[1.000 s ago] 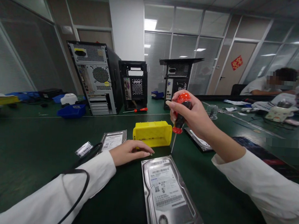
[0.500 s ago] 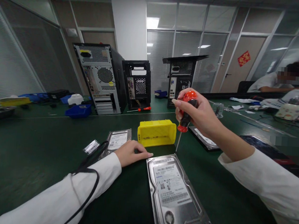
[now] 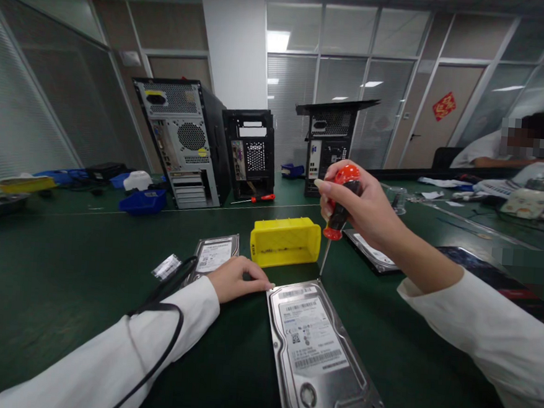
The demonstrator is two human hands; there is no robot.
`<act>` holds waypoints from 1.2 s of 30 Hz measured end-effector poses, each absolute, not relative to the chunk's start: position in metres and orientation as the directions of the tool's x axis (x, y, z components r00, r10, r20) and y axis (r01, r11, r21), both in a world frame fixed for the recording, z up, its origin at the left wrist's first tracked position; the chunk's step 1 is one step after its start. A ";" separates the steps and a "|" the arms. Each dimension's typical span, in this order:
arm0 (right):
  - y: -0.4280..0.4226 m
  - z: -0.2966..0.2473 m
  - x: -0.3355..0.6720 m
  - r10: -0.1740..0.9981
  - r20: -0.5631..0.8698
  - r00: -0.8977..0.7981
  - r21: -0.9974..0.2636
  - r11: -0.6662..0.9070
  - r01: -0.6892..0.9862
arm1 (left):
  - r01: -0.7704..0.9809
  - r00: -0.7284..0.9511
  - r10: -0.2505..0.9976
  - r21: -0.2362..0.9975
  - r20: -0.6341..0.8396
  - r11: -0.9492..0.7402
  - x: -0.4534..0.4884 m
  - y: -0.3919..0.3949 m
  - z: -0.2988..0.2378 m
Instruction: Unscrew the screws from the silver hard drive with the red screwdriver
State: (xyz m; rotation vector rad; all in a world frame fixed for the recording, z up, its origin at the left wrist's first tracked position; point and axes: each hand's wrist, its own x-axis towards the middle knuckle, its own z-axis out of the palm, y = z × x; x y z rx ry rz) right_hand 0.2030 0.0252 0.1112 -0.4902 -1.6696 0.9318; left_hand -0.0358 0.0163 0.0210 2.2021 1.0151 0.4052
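Observation:
A silver hard drive (image 3: 317, 350) with a white label lies label up on the green mat in front of me. My right hand (image 3: 354, 197) is wrapped round the red and black handle of a screwdriver (image 3: 339, 218). The screwdriver is nearly upright, its tip at the drive's far right corner; any screw there is too small to make out. My left hand (image 3: 241, 279) rests on the mat, thumb and fingertips closed at the drive's far left corner. Just beyond both hands, a yellow bin (image 3: 285, 242) lies with its opening towards me, small dark bits inside.
A second hard drive (image 3: 215, 253) lies behind my left hand, a third (image 3: 371, 254) beyond my right wrist. Computer cases (image 3: 187, 142) stand at the back near a red screwdriver (image 3: 263, 198). A black cord (image 3: 169, 340) runs along my left sleeve. A person (image 3: 490, 148) sits far right.
Hardly anything differs. My left fingertips have drawn back slightly to the left at the drive's corner. The screwdriver stays at the same corner, its handle tilted very slightly to the right.

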 end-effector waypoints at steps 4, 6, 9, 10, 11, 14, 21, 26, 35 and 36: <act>0.025 0.111 0.202 0.734 0.607 -0.303 -0.792 0.592 -0.151 | 0.548 0.651 0.759 0.694 -0.003 -0.467 -0.036 0.018 0.020; 0.024 0.111 0.202 0.740 0.604 -0.298 -0.796 0.581 -0.170 | 0.546 0.649 0.761 0.699 -0.005 -0.461 -0.036 0.018 0.020; 0.024 0.113 0.201 0.744 0.592 -0.309 -0.806 0.548 -0.224 | 0.542 0.648 0.762 0.704 -0.002 -0.459 -0.036 0.018 0.019; 0.023 0.113 0.201 0.743 0.588 -0.320 -0.809 0.537 -0.239 | 0.541 0.648 0.762 0.705 -0.001 -0.459 -0.036 0.018 0.019; 0.023 0.114 0.201 0.741 0.583 -0.334 -0.813 0.527 -0.249 | 0.540 0.648 0.762 0.705 0.000 -0.460 -0.036 0.018 0.019; 0.024 0.115 0.203 0.737 0.574 -0.358 -0.819 0.518 -0.247 | 0.540 0.649 0.761 0.703 0.001 -0.462 -0.036 0.017 0.019; 0.025 0.113 0.200 0.735 0.603 -0.310 -0.797 0.541 -0.268 | 0.569 0.605 0.796 0.686 0.025 -0.454 -0.033 0.013 0.023; 0.025 0.112 0.197 0.732 0.604 -0.317 -0.794 0.515 -0.323 | 0.581 0.526 0.840 0.666 0.132 -0.468 -0.010 0.017 0.030; 0.027 0.111 0.200 0.759 0.561 -0.330 -0.822 0.463 -0.332 | 0.555 0.529 0.840 0.697 0.125 -0.453 0.054 0.020 0.021; 0.027 0.111 0.199 0.763 0.567 -0.310 -0.817 0.471 -0.332 | 0.555 0.518 0.847 0.708 0.118 -0.438 0.056 0.021 0.018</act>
